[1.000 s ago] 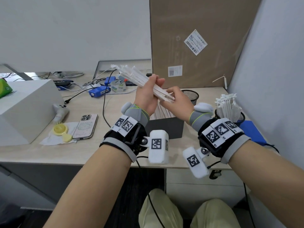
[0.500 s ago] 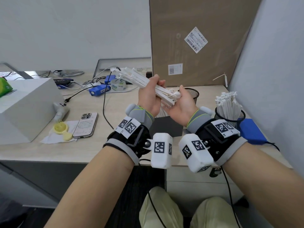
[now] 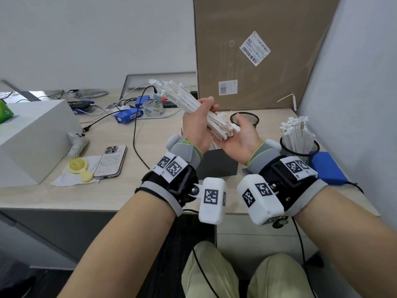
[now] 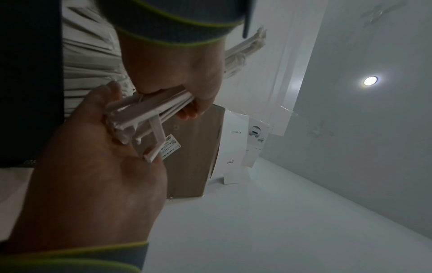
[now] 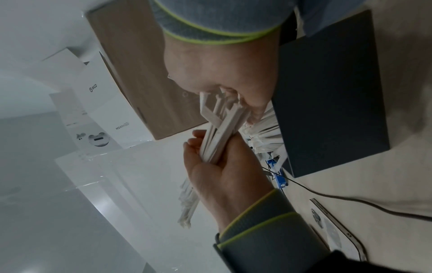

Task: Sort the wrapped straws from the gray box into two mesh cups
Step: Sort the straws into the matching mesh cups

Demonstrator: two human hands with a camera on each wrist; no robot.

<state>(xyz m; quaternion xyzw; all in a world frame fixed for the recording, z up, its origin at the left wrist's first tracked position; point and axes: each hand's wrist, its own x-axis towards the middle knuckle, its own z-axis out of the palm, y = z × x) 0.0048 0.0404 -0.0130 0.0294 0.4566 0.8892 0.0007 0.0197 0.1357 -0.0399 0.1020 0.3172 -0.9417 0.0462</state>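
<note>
My left hand (image 3: 199, 119) grips a bundle of white wrapped straws (image 3: 182, 97) that slants up to the left above the gray box (image 3: 219, 166). My right hand (image 3: 240, 132) lies palm up and open, with the bundle's lower ends against its palm. The left wrist view shows the left hand's fingers (image 4: 187, 112) curled round the bundle (image 4: 149, 109) and the right palm (image 4: 93, 147) below. More straws (image 5: 268, 133) stick out of the gray box (image 5: 327, 92). An empty mesh cup (image 3: 245, 119) stands behind the hands. At right, a second mesh cup (image 3: 299, 151) holds several straws (image 3: 296, 134).
A tall cardboard box (image 3: 257, 50) stands at the back and a wall closes the right side. On the desk lie a phone (image 3: 110, 161), a yellow brush (image 3: 77, 168), a white box (image 3: 32, 136), blue devices (image 3: 129, 116) with cables, and a blue pad (image 3: 326, 168).
My right hand has turned from gripping the bundle's lower end, knuckles up, to lying palm up and open under it. The left hand keeps its grip on the bundle.
</note>
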